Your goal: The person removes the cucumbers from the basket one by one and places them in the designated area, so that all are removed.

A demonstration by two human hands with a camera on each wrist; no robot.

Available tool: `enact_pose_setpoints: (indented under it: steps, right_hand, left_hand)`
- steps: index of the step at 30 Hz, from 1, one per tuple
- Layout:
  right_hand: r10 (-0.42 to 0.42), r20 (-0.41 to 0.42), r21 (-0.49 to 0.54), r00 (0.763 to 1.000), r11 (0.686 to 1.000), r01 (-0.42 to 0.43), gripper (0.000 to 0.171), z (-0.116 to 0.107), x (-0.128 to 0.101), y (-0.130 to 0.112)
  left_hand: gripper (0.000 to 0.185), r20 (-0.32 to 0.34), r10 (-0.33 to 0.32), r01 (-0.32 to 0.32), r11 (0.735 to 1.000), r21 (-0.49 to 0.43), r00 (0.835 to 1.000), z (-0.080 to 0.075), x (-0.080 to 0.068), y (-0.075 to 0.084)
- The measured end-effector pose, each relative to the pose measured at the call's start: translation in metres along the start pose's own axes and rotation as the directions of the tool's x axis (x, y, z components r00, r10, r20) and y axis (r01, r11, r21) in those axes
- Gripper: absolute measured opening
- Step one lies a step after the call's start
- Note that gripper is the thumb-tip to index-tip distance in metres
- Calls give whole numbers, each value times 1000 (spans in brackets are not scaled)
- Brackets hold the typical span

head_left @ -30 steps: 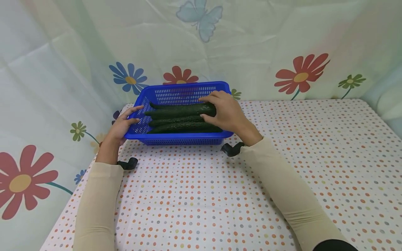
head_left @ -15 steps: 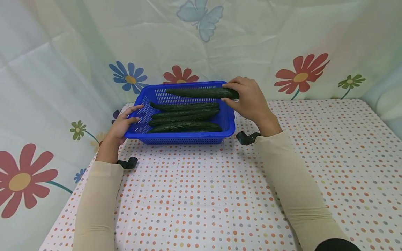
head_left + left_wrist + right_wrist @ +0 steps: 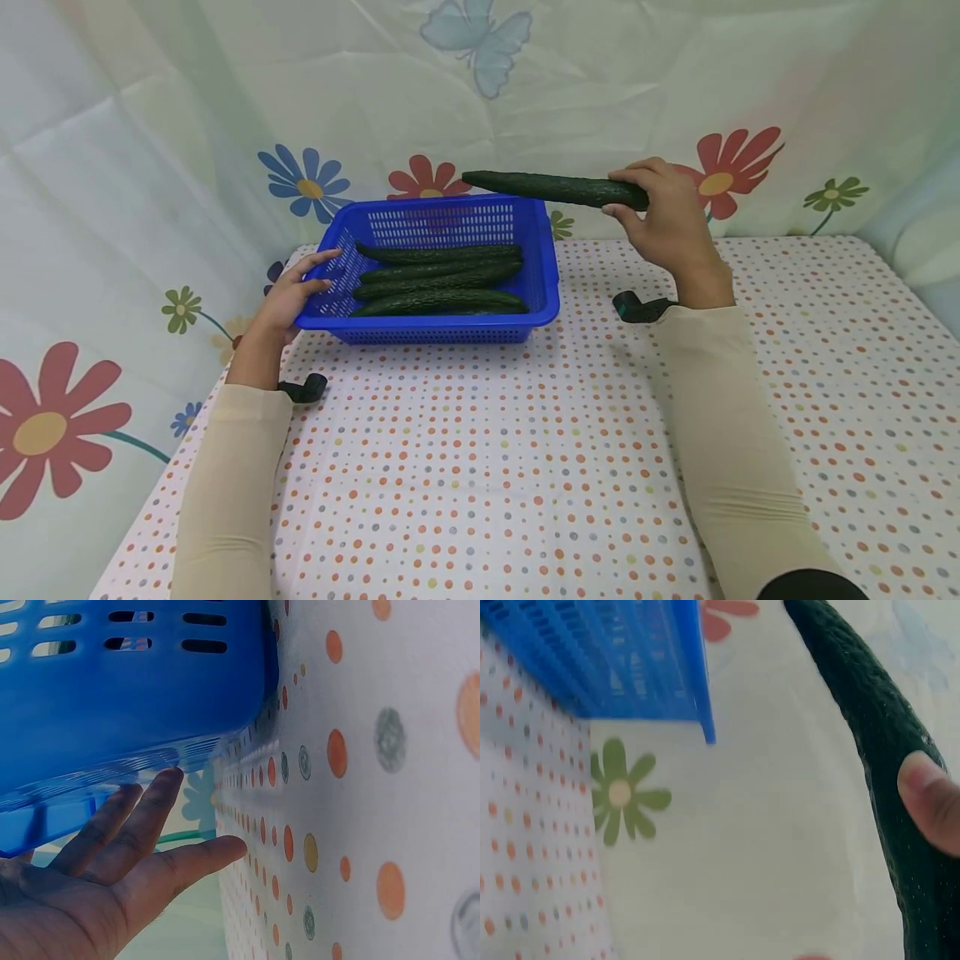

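Observation:
A blue slotted basket [image 3: 543, 275] stands at the back left of the dotted table and holds three dark green cucumbers [image 3: 438, 287] lying side by side. My right hand [image 3: 663, 212] grips another cucumber [image 3: 551, 187] by its right end, held level in the air above and to the right of the basket. In the right wrist view the thumb [image 3: 930, 799] presses on that cucumber [image 3: 870, 712], with the basket's corner [image 3: 690, 675] behind. My left hand [image 3: 296, 292] rests with straight fingers against the basket's left wall; its fingers [image 3: 142, 817] touch the blue rim [image 3: 135, 697].
The table [image 3: 480, 467] wears a white cloth with coloured dots. A pale curtain with flowers and a butterfly [image 3: 476, 46] hangs close behind and to the left. Black wrist straps [image 3: 303, 389] lie near both sleeves.
My right hand has lifted one cucumber out of the basket and carried it up and to the right. The left hand has stayed on the basket's left wall.

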State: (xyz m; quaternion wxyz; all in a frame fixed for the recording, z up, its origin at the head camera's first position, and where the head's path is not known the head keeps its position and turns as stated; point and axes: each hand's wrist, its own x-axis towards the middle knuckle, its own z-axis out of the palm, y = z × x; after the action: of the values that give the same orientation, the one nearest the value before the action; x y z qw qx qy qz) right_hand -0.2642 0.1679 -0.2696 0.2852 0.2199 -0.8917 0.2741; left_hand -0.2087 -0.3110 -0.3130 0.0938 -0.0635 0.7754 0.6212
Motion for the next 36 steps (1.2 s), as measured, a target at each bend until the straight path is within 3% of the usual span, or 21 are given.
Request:
enact_pose_setpoints:
  steps: [5,9,13,23,29,36]
  right_hand:
    - [112,1,16,994,994,-112,37,-10,-5,21]
    - [162,-45,19,986,987,-161,35,-12,-9,35]
    - [157,-72,9,985,988,-157,32,-13,-10,42]
    - [122,-31,0,992,992,-122,31,-17,-8,60]
    - [188,76,-61,979,981,-184,32,-23,-12,87]
    - [285,263,-134,921,957,-258,37,-29,-15,114]
  left_hand:
    - [47,0,10,-10,1000,-5,1000,-5,9,-10]
    - [47,-1,13,-13,1000,-4,1000,-9,12,-13]
    - [47,-7,6,-6,1000,0,1000,-8,6,-8]
    - [48,15,13,-13,1000,-3,1000,0,-5,3]
    - [47,-10,9,-9,1000,18,1000,0,-5,2]
    - [48,-1,39,-39,998,49,999,1,-5,1]
